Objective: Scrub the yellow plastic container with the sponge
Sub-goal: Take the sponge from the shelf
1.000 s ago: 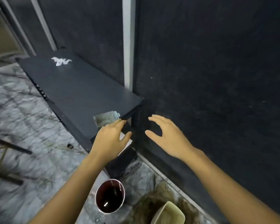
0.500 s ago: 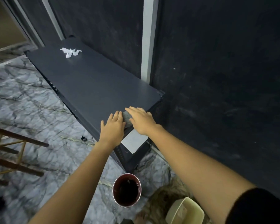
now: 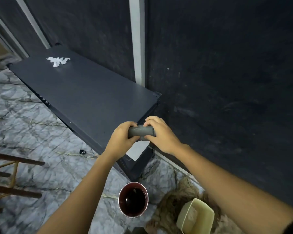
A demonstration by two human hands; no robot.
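Dark shelf top lies mostly bare; above its near right corner, left hand and right hand grasp a rolled grey sponge. Yellow plastic container sits on the floor below.

The grey sponge, rolled into a cylinder, lies crosswise above the shelf corner. The yellow plastic container (pale, squarish, open-topped) sits tilted on the floor, lower right.
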